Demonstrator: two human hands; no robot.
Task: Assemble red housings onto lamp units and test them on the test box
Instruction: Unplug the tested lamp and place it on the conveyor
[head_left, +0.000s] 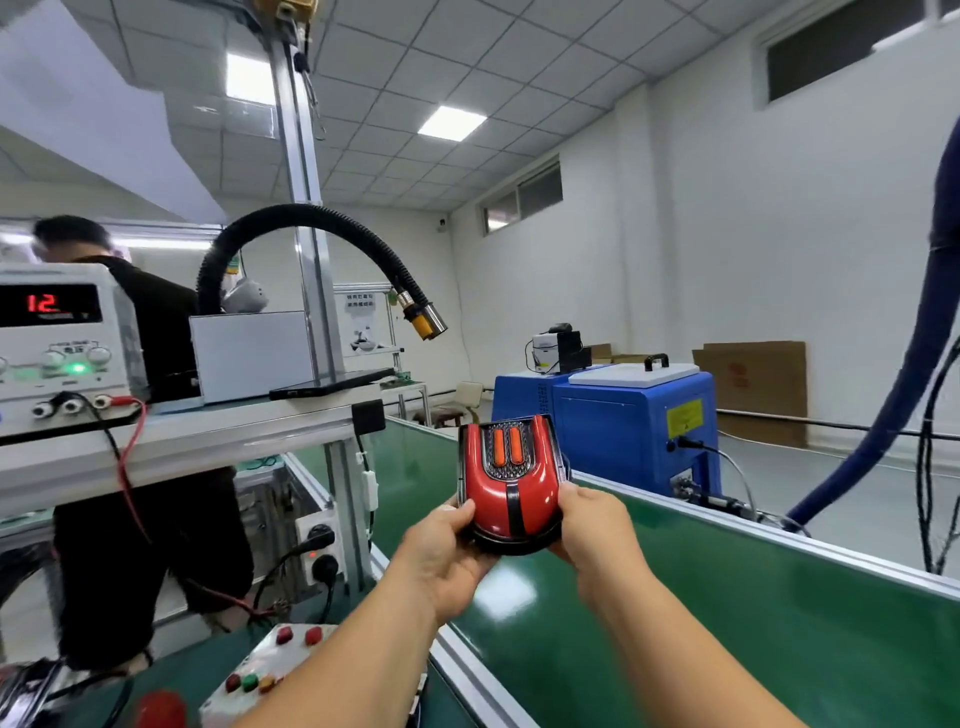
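A lamp unit with a glossy red housing is held up in the air above the green conveyor belt. Two orange bars glow or show in its grilled centre, and a black base rims its lower edge. My left hand grips its lower left side, thumb on the red shell. My right hand grips its lower right side. The white test box with red, green and yellow buttons lies at the lower left, below my left forearm.
A power supply reading 12 stands on a shelf at left, with red and black leads hanging down. A person in black stands behind it. A black flexible hose arcs overhead. Blue machines stand beyond the belt.
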